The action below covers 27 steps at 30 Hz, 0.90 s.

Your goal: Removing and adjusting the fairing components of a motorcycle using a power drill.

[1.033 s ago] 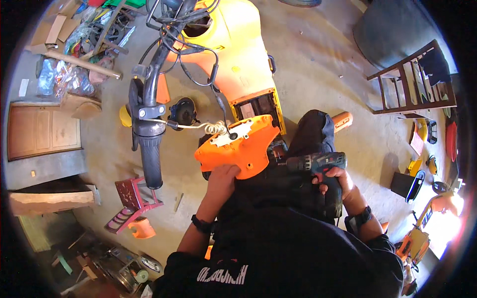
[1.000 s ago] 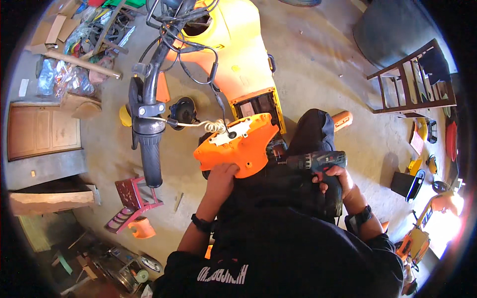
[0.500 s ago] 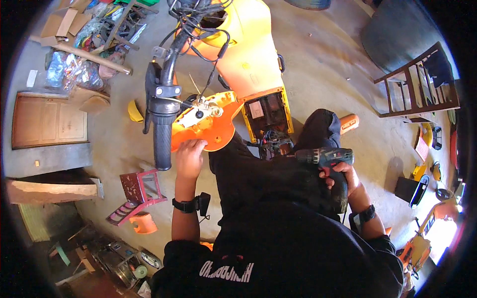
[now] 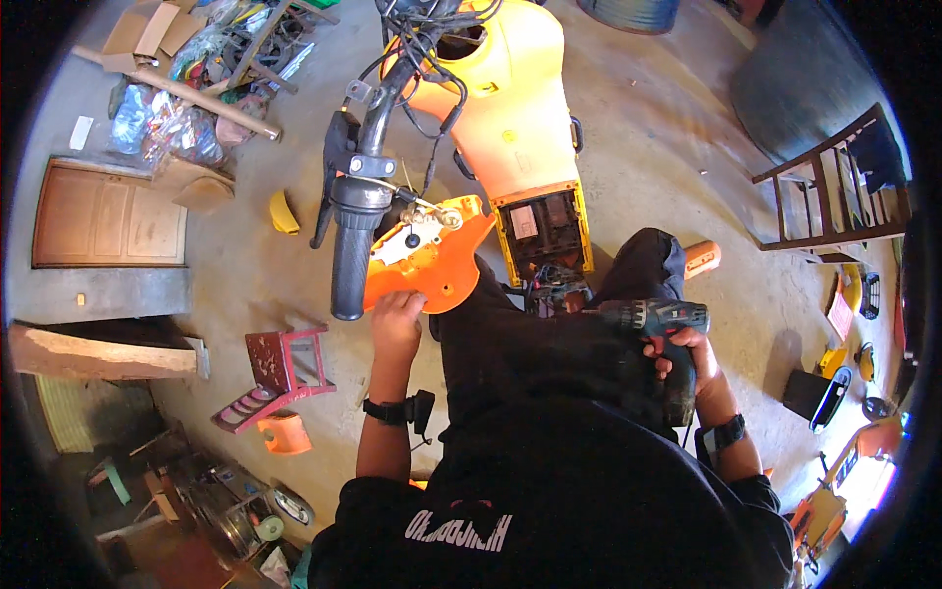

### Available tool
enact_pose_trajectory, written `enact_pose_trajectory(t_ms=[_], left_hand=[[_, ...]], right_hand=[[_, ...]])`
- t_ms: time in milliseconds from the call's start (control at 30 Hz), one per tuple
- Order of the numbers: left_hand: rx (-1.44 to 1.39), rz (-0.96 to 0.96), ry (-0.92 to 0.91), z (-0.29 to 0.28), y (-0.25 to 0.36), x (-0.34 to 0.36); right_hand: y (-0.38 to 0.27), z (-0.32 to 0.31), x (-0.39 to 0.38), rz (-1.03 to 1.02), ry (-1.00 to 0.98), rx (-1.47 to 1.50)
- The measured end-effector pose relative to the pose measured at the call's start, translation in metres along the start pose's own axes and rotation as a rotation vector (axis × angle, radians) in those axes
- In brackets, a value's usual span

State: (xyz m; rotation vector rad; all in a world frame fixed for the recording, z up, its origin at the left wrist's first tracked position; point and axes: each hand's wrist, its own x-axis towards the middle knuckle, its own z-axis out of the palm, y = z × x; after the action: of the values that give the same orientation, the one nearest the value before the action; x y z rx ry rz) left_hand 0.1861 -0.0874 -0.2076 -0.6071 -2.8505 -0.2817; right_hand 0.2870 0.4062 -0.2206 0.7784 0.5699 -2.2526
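My left hand (image 4: 396, 322) is closed on the lower edge of an orange plastic cover (image 4: 437, 270) with a pale part and wires on its inner side. Just left of that cover stands a handlebar grip (image 4: 351, 270), black and ribbed, with a brake lever (image 4: 334, 177) beside it. In my right hand (image 4: 692, 361) is a dark cordless drill (image 4: 662, 316), held over my right thigh with its chuck pointing left. Between my knees lies an open yellow-edged compartment (image 4: 541, 231) with wiring at its near end. Farther off is the orange scooter body (image 4: 515, 128).
Cables (image 4: 432, 59) hang around the handlebar. To the left are a red wooden chair (image 4: 285, 368), an orange piece (image 4: 285, 432) and a yellow piece (image 4: 283, 212) on the floor. A wooden rack (image 4: 834, 187) stands at right, above loose parts. Bags and cardboard (image 4: 157, 34) pile up far left.
The whole view has shifted, so the scooter and both hands appear a little farther right. Both hands keep their hold on the cover and the drill.
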Motion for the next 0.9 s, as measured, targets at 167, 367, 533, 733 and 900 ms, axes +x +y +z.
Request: enact_pose_trajectory(t_ms=[167,367,533,733,900], left_hand=[[0.005,0.046,0.024,-0.004,0.009,-0.009],[-0.028,0.154,0.004,-0.02,0.034,-0.004],[-0.127,0.241,0.01,-0.034,0.06,0.009],[-0.206,0.333,-0.032,-0.04,0.08,0.016],[-0.181,0.398,0.03,-0.046,0.087,0.017]], right_hand=[[0.002,-0.012,0.002,-0.018,0.0,-0.011],[0.002,-0.004,-0.001,-0.018,0.078,-0.031],[0.001,-0.01,0.001,-0.017,0.081,-0.038],[0.002,-0.008,0.002,-0.017,0.062,-0.045],[0.002,0.003,0.0,-0.056,0.087,-0.12]])
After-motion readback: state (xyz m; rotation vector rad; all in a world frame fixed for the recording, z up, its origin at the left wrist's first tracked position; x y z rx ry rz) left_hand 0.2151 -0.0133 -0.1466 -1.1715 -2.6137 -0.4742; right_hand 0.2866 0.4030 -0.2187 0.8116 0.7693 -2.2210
